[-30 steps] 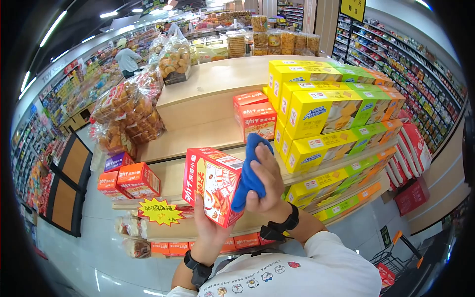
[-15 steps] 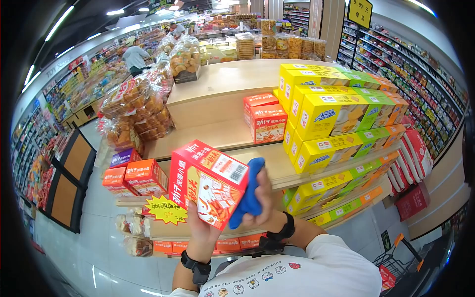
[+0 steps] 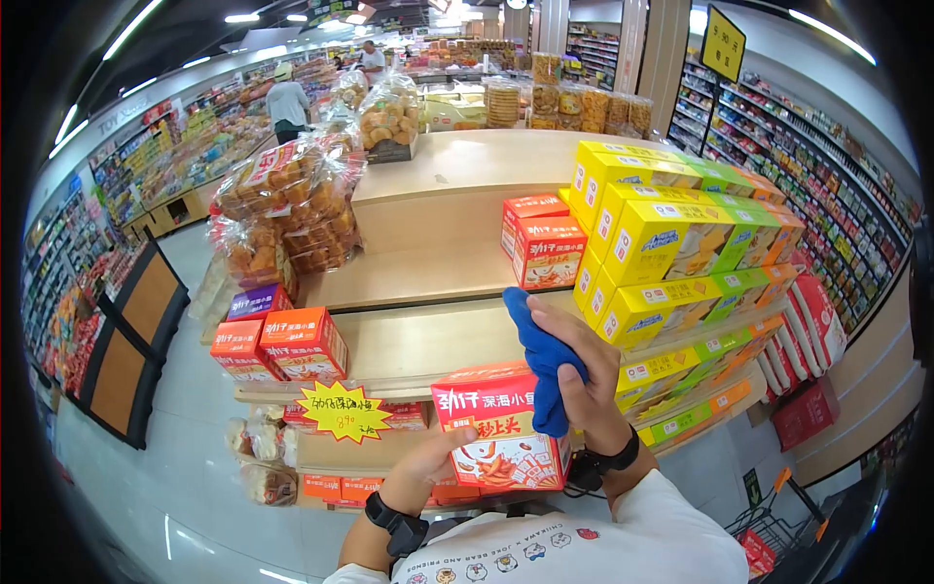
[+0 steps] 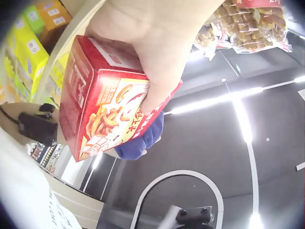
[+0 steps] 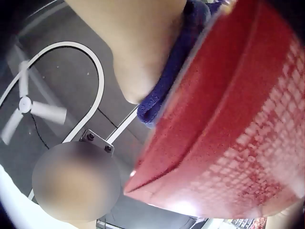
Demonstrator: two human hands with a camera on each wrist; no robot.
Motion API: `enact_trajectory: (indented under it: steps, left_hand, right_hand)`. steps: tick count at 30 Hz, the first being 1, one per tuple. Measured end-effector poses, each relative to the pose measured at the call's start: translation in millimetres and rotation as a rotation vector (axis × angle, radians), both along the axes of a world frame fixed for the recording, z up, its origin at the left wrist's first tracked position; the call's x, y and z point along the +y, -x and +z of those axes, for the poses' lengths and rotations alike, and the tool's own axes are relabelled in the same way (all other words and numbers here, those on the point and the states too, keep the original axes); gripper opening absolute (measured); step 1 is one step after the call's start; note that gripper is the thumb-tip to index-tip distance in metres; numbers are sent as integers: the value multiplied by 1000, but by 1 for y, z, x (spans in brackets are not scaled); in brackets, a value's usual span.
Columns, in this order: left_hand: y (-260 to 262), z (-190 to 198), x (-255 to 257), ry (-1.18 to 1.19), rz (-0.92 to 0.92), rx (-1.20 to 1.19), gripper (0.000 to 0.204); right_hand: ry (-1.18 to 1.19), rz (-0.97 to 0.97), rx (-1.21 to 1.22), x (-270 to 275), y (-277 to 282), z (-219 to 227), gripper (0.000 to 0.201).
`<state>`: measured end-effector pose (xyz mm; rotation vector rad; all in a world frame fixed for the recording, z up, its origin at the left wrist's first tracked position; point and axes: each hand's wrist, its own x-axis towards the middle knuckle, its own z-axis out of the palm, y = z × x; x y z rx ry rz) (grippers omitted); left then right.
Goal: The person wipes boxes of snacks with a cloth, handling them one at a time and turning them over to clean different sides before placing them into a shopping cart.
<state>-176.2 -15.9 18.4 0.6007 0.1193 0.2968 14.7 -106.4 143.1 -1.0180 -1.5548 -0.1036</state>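
Observation:
My left hand [image 3: 438, 461] grips a red snack box [image 3: 496, 423] by its left side, thumb lying on the printed front. The box stands nearly upright before my chest, front towards me. A bunched blue cloth [image 3: 547, 375] is in my right hand [image 3: 591, 365], pressed along the box's upper right edge. In the left wrist view the left hand [image 4: 152, 43] spans the box [image 4: 107, 107], and the cloth [image 4: 143, 140] shows behind it. The right wrist view has the red box side [image 5: 228, 119] close up, with the cloth [image 5: 167, 90] between it and the right hand [image 5: 138, 52].
A wooden tiered shelf [image 3: 428, 331] stands ahead. On it are red boxes [image 3: 306, 341] at left, two more red boxes [image 3: 547, 251] further back, stacked yellow cartons [image 3: 647, 238] at right, and bagged bread [image 3: 282, 204]. A yellow price sign [image 3: 342, 411] hangs at the front edge.
The box has swung from a tilted pose to nearly upright, moving lower and to the right. The cloth has gone from its right side to the upper right edge. My head view has shifted left.

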Motion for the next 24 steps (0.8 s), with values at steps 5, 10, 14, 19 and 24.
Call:
enact_trajectory:
  steps: [5, 10, 14, 19, 24]
  left_hand:
    - [1, -2, 9, 50, 86, -125, 55]
    - [7, -3, 26, 17, 340, -219, 58]
    - [3, -5, 35, -33, 279, -252, 58]
    - [-15, -8, 20, 150, 94, -225, 67]
    - [-46, 11, 0, 466, -362, -446, 70]
  right_hand:
    - [-82, -34, -136, -11, 13, -12, 46]
    - [-55, 66, -225, -25, 23, -42, 52]
    - [1, 114, 52, -30, 24, -49, 61]
    - [38, 290, 372, -34, 33, -56, 75]
    - [-115, 283, 373, -24, 21, -62, 73]
